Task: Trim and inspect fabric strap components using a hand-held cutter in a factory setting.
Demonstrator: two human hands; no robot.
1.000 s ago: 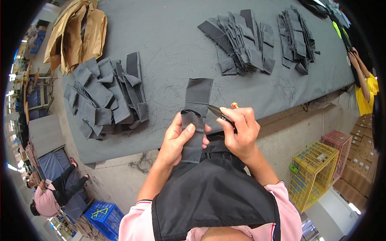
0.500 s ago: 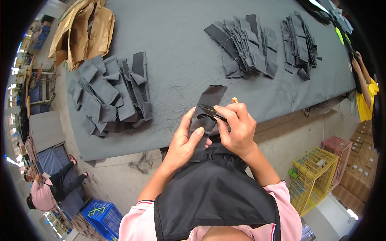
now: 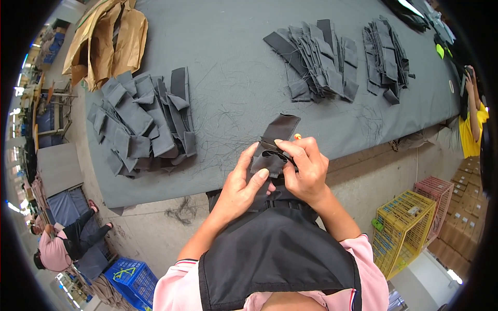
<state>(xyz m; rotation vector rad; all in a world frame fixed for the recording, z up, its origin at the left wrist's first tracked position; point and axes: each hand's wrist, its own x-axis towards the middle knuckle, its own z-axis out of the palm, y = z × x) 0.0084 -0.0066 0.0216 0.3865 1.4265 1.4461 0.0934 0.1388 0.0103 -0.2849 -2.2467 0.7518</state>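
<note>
Near the table's front edge, my left hand (image 3: 241, 189) pinches a folded dark grey fabric strip (image 3: 280, 127) between thumb and fingers. A loop of the cloth bulges open in the middle, and its flat end points away from me. My right hand (image 3: 307, 168) is closed against the loop's right side, around a small tool whose yellow-orange end (image 3: 298, 137) pokes out above the knuckles. A thin dark edge lies across the strip by the right fingertips; the fingers hide most of the tool, so its kind cannot be made out.
On the grey-covered table (image 3: 223, 62) lie a heap of fabric strips (image 3: 140, 124) at left and two bundles (image 3: 321, 62) (image 3: 386, 59) at right. Loose threads are scattered between. A brown paper bag (image 3: 109, 44) sits far left. Yellow crate (image 3: 404, 230) and blue crate (image 3: 132, 280) stand below; people are at both sides.
Both hands and the strip have shifted slightly, the strip's far end moving a little right and nearer. The right hand has turned, so less of the tool's yellow-orange end shows.
</note>
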